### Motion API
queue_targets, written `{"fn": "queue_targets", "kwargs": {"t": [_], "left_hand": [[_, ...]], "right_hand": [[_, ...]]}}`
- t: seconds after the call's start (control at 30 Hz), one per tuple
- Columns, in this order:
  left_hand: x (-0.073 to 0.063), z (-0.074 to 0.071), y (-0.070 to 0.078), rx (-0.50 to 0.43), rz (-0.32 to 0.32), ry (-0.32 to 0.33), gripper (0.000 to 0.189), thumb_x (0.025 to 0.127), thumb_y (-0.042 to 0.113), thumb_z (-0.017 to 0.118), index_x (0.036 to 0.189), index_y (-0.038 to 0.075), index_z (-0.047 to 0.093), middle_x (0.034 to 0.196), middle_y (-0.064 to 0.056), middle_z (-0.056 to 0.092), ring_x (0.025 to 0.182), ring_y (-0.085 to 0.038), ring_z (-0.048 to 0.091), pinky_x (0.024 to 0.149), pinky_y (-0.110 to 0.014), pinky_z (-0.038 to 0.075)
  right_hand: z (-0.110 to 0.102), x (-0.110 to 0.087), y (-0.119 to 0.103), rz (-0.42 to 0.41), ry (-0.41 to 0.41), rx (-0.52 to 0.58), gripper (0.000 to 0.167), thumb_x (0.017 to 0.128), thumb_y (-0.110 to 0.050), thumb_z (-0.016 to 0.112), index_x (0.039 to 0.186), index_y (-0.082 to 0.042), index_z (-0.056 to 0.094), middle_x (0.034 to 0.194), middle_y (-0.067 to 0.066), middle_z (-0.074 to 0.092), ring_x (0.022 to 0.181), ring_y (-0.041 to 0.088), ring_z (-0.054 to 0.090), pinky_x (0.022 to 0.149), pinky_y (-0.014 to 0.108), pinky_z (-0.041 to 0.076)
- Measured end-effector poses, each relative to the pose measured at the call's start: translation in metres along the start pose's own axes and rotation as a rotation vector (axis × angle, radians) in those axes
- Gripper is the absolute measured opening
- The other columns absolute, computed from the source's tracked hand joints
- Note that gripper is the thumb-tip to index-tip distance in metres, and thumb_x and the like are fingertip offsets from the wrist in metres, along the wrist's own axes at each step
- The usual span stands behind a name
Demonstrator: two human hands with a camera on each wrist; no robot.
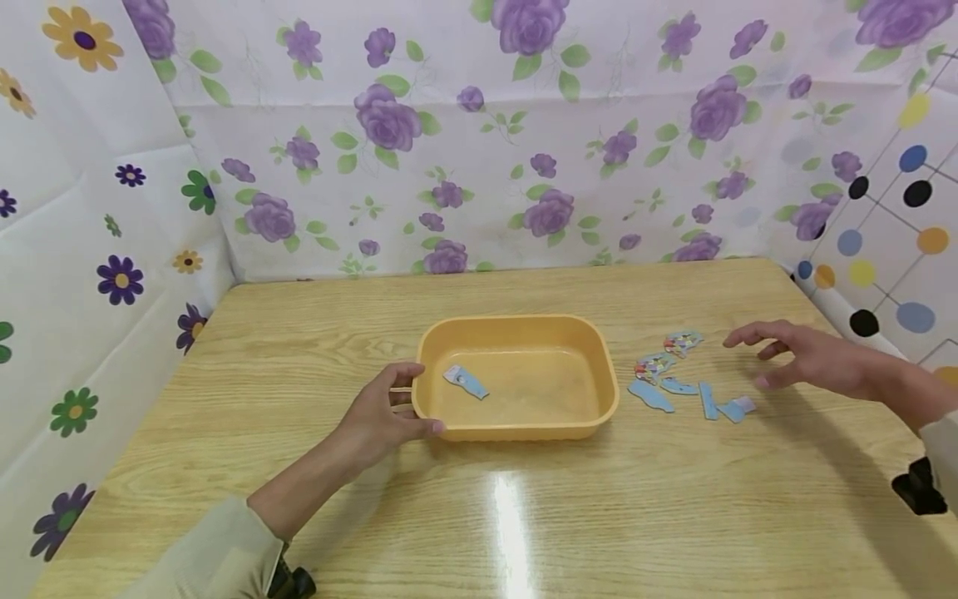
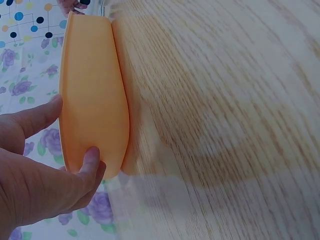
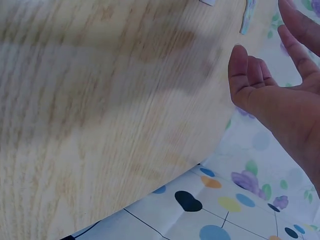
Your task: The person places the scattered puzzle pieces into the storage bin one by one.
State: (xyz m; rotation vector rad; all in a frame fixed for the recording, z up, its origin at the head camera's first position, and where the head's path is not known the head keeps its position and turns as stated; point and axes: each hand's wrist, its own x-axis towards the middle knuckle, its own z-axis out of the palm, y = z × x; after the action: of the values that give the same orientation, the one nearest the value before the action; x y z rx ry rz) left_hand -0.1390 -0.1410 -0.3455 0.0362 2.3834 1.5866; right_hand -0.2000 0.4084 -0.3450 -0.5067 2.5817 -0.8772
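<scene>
A yellow plastic tray sits on the table, its left end held by my left hand. The thumb lies at the front rim near the corner and the fingers bend along the end wall, as the left wrist view shows of the tray. Inside lies one light-blue printed puzzle piece. To the right of several more flat pieces, my right hand hovers over the table with loosely bent fingers and nothing in them. Closest to it are a blue-and-pink piece and a multicoloured piece.
Near the tray's right side lie a second multicoloured piece, a wide blue piece and a narrow blue strip. Floral sheets rise behind the wooden table, and patterned sheets stand at both sides.
</scene>
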Motion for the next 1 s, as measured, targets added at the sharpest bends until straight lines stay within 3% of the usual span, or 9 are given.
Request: {"fn": "queue_targets", "kwargs": {"t": [0.5,0.8,1.0], "left_hand": [[0.0,0.0,0.0,0.023,0.0,0.001,0.081,0.075,0.011,0.083,0.142,0.007,0.038,0.138,-0.015,0.041,0.121,-0.034,0.05,0.086,-0.033,0.056],[0.0,-0.001,0.0,0.016,-0.004,-0.003,0.081,0.076,0.01,0.083,0.142,0.006,0.038,0.138,-0.015,0.041,0.12,-0.034,0.051,0.085,-0.033,0.056],[-0.001,-0.001,0.0,0.018,-0.003,-0.003,0.081,0.075,0.011,0.083,0.142,0.006,0.037,0.138,-0.015,0.041,0.121,-0.034,0.051,0.085,-0.033,0.056]], "right_hand": [[0.017,-0.01,0.014,0.038,-0.023,0.058,0.058,0.085,-0.024,0.074,0.135,-0.013,0.048,0.142,0.019,0.031,0.12,0.048,0.042,0.08,0.041,0.049],[0.024,-0.012,0.019,0.013,-0.015,0.064,0.055,0.084,-0.02,0.074,0.134,-0.014,0.051,0.14,0.013,0.031,0.115,0.037,0.044,0.076,0.026,0.049],[0.026,-0.012,0.02,0.022,0.001,0.032,0.056,0.083,-0.024,0.076,0.133,-0.016,0.053,0.136,0.013,0.033,0.11,0.027,0.046,0.078,0.024,0.05]]}}
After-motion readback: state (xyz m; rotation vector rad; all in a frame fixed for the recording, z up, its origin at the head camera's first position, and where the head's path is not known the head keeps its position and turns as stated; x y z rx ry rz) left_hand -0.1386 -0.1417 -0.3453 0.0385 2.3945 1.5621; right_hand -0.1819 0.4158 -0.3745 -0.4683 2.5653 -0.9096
